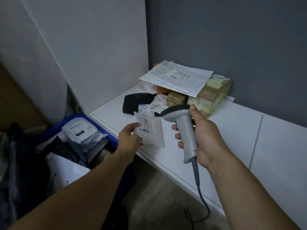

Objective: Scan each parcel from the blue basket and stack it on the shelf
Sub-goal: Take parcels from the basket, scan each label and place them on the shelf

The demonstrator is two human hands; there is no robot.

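1. Two hands are in view, both at the centre of the frame, above the front edge of the white shelf (232, 133).
2. The left hand (129, 138) pinches one small white parcel (150, 131) by its left edge, thumb on top, barcode facing up.
3. The right hand (204, 135) is wrapped round the handle of the one grey scanner (183, 128). The scanner's head is just above the parcel, and its cable (199, 188) hangs down to the lower centre.
4. At least five parcels lie heaped at the upper centre, on the back of the shelf: one large white mailer (177, 77) on top, one pale taped box (212, 93), one small brown box (176, 97), one orange parcel (162, 90) and one black bag (137, 102). I cannot count the labelled packets in front of them.
5. One blue basket (108, 134) at the lower left holds one grey mailer (83, 131), dark bags and one white envelope (68, 170).
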